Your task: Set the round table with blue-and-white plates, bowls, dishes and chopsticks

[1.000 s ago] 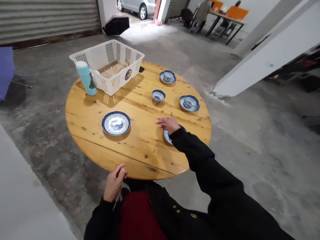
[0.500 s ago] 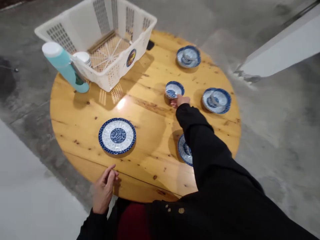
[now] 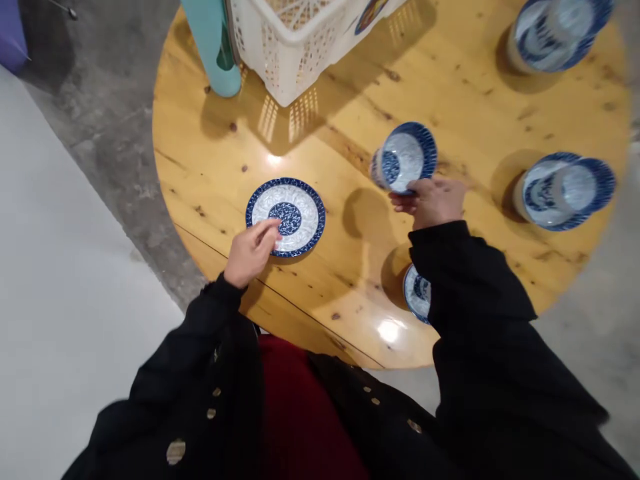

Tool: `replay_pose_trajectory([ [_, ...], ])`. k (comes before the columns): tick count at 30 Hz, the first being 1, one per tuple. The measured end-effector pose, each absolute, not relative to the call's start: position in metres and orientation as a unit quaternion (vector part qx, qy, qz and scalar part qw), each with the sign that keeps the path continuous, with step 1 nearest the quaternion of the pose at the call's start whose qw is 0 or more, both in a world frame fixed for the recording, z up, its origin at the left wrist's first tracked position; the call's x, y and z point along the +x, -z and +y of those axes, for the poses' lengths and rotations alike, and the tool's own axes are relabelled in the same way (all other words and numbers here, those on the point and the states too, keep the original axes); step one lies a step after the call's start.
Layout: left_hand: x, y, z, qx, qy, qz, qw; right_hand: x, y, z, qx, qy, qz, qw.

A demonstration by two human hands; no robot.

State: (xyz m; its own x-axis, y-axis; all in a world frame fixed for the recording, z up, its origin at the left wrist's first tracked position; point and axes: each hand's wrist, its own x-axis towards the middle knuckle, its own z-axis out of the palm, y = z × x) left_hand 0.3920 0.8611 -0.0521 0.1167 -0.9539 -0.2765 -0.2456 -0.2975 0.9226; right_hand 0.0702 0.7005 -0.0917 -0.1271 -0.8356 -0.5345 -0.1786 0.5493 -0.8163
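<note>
My right hand (image 3: 433, 201) grips a small blue-and-white bowl (image 3: 405, 156) by its near rim and holds it tilted above the round wooden table (image 3: 350, 120). The fingers of my left hand (image 3: 251, 250) are pinched on the near edge of a blue-and-white plate (image 3: 286, 215) lying flat on the table. Another blue-and-white plate (image 3: 418, 293) lies near the table's front edge, partly hidden under my right sleeve.
A white plastic basket (image 3: 300, 40) and a teal bottle (image 3: 213, 47) stand at the back left. Two plates with bowls on them sit at the right (image 3: 563, 190) and back right (image 3: 553, 33). Grey concrete floor surrounds the table.
My right hand took the small bowl and lifted it off the table toward me. My left hand moved from the table edge onto the plate's rim. The view shifted closer and downward.
</note>
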Motion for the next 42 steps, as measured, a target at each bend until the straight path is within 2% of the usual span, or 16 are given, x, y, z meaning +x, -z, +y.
replay_pose_trajectory([
  [5,0.404,0.047,0.795,0.581,0.501,-0.556,0.319,0.156,0.07,0.772,-0.398,0.317,0.667,0.544],
  [9,0.416,0.042,0.775,0.546,0.465,-0.65,0.252,0.206,0.064,0.801,-0.433,0.34,0.657,0.515],
  [13,0.432,0.046,0.768,0.554,0.395,-0.709,0.185,0.227,0.07,0.81,-0.447,0.335,0.671,0.487],
  [19,0.439,0.067,0.754,0.538,0.377,-0.744,0.122,0.232,0.084,0.818,-0.459,0.298,0.709,0.445],
  [28,0.443,0.089,0.749,0.531,0.388,-0.747,0.096,0.242,0.098,0.827,-0.458,0.293,0.715,0.439],
  [42,0.448,0.099,0.747,0.529,0.405,-0.736,0.121,0.241,0.101,0.833,-0.472,0.246,0.73,0.428],
])
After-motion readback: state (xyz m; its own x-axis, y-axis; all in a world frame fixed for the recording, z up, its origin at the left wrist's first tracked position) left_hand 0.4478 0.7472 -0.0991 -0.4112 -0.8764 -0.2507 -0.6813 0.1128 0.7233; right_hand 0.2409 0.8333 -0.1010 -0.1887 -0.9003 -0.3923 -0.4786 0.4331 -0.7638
